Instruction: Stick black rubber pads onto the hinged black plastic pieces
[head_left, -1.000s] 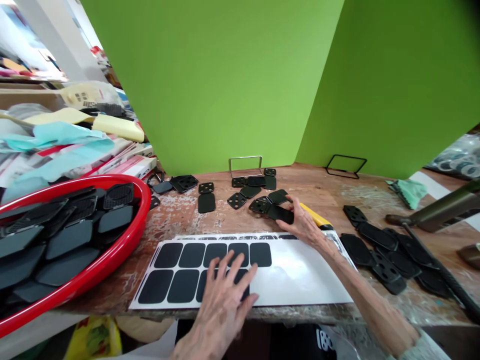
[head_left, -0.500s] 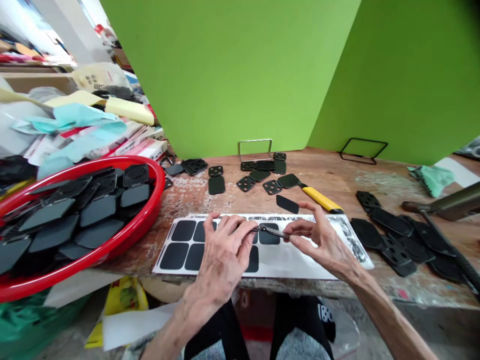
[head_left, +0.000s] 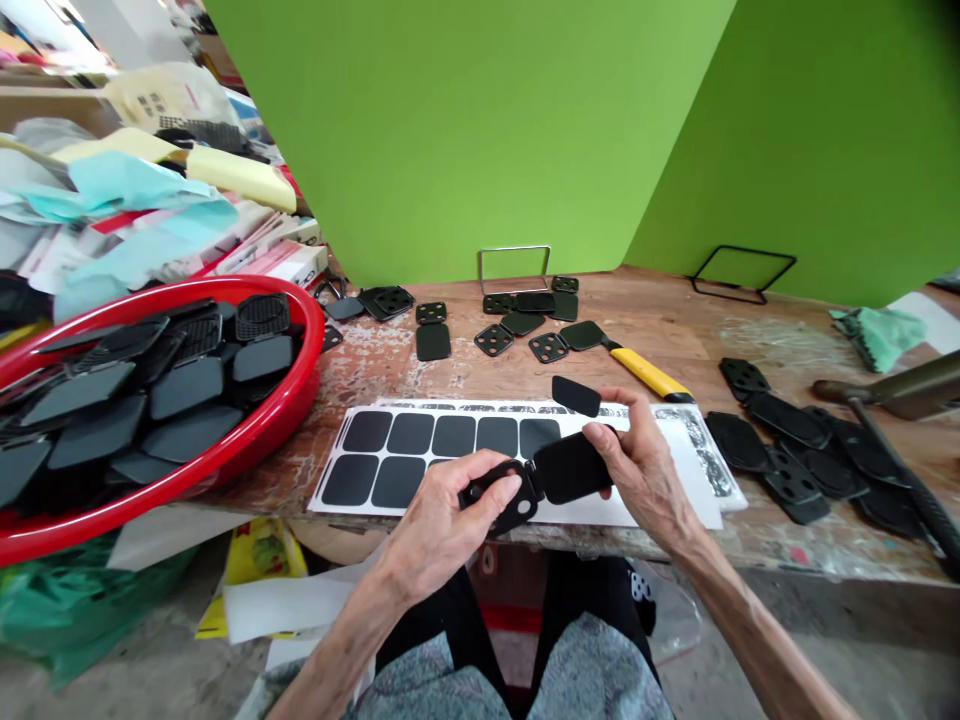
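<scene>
My left hand (head_left: 450, 515) grips the holed half of a black two-part hinged plate (head_left: 571, 468), thumb on top. My right hand (head_left: 645, 465) pinches the far edge of its smooth half. The plate is spread flat, tilted slightly, above the table edge. Between my right fingers a loose black rounded patch (head_left: 575, 396) also sticks out, apart from the plate. Beneath my hands lies a white sheet (head_left: 697, 500) with rows of black rounded-square stickers (head_left: 411, 435); its right part is bare white. My hands and the plate hide some of the lower row.
A red basin (head_left: 304, 400) full of black plates stands at left. Several hinged plates (head_left: 433, 340) lie behind the sheet, by a yellow-handled tool (head_left: 649, 372). More black pieces (head_left: 795, 430) and a metal lever tool (head_left: 892, 400) are at right. Green boards (head_left: 465, 130) rise behind.
The hinged plate, seen edge-on before, has been turned so its broad face shows. My left hand has shifted lower onto the holed half. The loose patch stays between my right fingers.
</scene>
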